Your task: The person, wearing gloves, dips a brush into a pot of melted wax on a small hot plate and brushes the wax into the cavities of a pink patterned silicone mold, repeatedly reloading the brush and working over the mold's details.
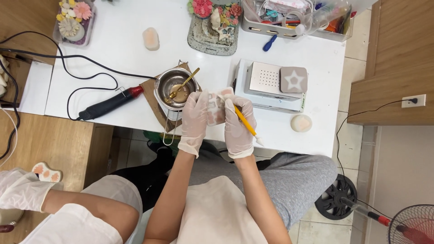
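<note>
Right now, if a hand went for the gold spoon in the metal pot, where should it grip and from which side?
Probably the upper handle end of the gold spoon, approached from the right and above. The bowl end sits down inside the metal pot, while the handle leans out over the rim, free of the left hand.

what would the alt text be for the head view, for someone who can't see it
Two gloved hands at a white table: the left hand holds a pale mould while the right hand works it with a yellow tool. Beside them stands a metal pot with a gold spoon, a heat tool to its left, and another person's gloved hand at lower left.
</note>
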